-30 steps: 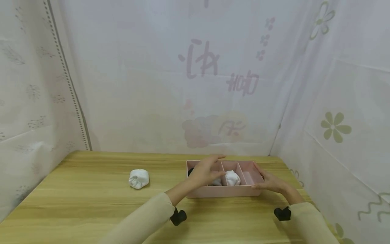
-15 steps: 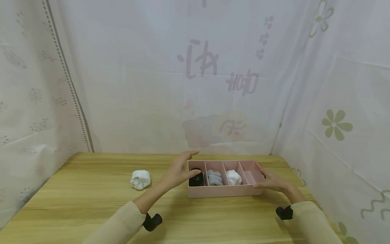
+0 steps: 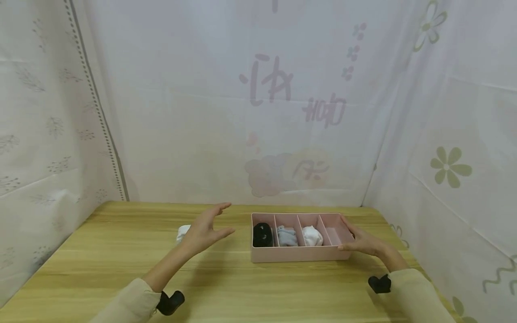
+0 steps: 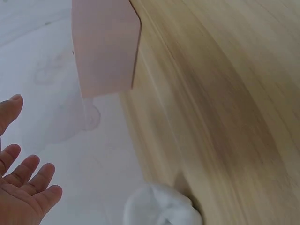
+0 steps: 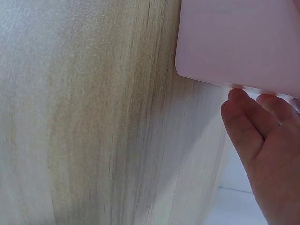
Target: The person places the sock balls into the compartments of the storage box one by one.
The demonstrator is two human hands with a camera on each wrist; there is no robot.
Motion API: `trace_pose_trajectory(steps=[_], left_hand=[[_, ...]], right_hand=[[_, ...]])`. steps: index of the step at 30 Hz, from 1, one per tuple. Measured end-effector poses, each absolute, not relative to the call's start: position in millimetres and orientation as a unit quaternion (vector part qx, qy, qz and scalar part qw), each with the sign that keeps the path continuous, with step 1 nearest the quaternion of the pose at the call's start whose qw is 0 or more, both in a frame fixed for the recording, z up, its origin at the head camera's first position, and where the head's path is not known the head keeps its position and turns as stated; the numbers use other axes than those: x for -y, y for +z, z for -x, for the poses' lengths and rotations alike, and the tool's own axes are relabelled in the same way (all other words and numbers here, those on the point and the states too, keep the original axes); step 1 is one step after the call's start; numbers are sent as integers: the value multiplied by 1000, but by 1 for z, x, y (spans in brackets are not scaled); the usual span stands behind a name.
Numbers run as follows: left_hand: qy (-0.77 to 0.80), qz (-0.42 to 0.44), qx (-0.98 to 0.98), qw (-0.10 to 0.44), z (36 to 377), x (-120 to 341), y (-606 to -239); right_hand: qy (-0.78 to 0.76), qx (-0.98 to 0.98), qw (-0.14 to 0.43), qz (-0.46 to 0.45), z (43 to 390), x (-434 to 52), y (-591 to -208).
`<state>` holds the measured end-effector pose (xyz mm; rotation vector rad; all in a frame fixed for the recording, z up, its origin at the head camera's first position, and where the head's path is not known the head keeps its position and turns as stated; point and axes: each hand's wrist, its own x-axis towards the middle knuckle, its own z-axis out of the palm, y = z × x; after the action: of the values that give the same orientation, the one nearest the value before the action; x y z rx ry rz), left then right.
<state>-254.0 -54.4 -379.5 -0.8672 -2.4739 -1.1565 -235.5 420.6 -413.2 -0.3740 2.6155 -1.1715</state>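
Note:
A pink divided storage box (image 3: pixel 300 255) stands on the table, with a row of compartments. From left to right it holds a black cloth bundle (image 3: pixel 263 234), a grey one (image 3: pixel 287 236) and a white one (image 3: pixel 313 236), each like a rolled sock; the rightmost compartment is bare. My right hand (image 3: pixel 363 242) grips the box's right end, thumb at the front corner; fingertips meet the end wall in the right wrist view. Left of the box my left hand (image 3: pixel 202 231) hovers with fingers spread, holding nothing. It partly hides a white rolled sock (image 4: pixel 161 206) lying on the table.
The wooden table (image 3: pixel 250 291) runs back to a white printed curtain (image 3: pixel 194 134). More patterned cloth hangs at both sides. A black wrist mount (image 3: pixel 170 303) sits below the left sleeve, another (image 3: pixel 380 284) by the right one.
My left hand has moved left from above the box's compartments to the white sock on the table, uncovering the black and grey bundles. The right hand has stayed on the box's right end.

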Motion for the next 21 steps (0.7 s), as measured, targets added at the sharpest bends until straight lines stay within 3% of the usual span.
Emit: trace_pose_trajectory(steps=[10, 21], left_hand=[[-374, 272, 872, 160, 256, 93, -396], [-348, 224, 902, 120, 259, 126, -411]], right_hand=[[-394, -903, 123, 119, 234, -420, -413], [-386, -907, 115, 125, 235, -420, -413]])
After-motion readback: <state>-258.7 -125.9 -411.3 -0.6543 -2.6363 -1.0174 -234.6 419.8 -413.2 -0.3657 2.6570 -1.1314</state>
